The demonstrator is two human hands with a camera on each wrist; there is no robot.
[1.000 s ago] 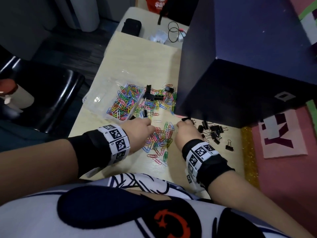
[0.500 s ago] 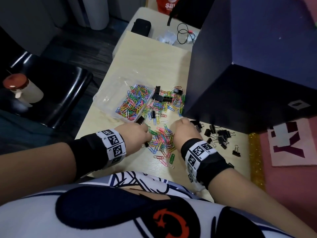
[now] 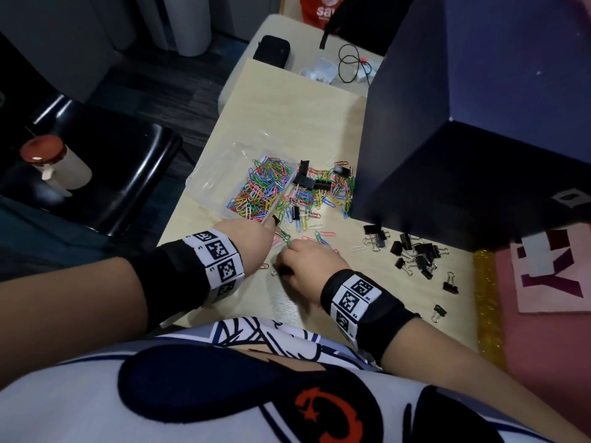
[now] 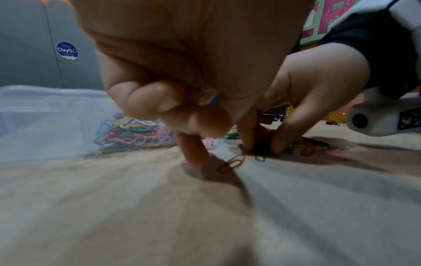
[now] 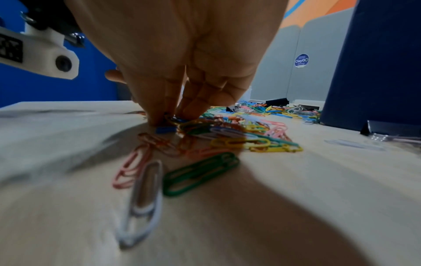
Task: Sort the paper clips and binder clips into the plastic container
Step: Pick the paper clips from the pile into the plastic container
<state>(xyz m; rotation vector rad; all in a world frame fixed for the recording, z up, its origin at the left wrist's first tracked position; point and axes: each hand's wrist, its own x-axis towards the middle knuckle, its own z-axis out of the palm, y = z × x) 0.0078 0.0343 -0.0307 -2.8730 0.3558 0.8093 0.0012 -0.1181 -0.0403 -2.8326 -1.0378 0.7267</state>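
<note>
Head view: both hands have closed in on the near pile of paper clips [image 3: 315, 236] since a second ago, and the camera has tipped, so more of the table [image 3: 287, 100] shows. Right hand [image 3: 308, 266] has slid left, off the binder clips [image 3: 415, 254] beside the dark box [image 3: 463, 155]; its fingertips [image 5: 159, 115] now press together on a small bunch of clips against the tabletop. Left hand [image 3: 252, 241] has moved up to the corner of the plastic container [image 3: 220, 177]; fingers curled, one fingertip [image 4: 193, 153] touching the table by an orange clip [image 4: 231, 163]. Can't tell if it's holding anything.

Container already holds a heap of coloured clips, no binder clips visible in it. My read: another paper-clip grab is under way; plenty left to sort.
</note>
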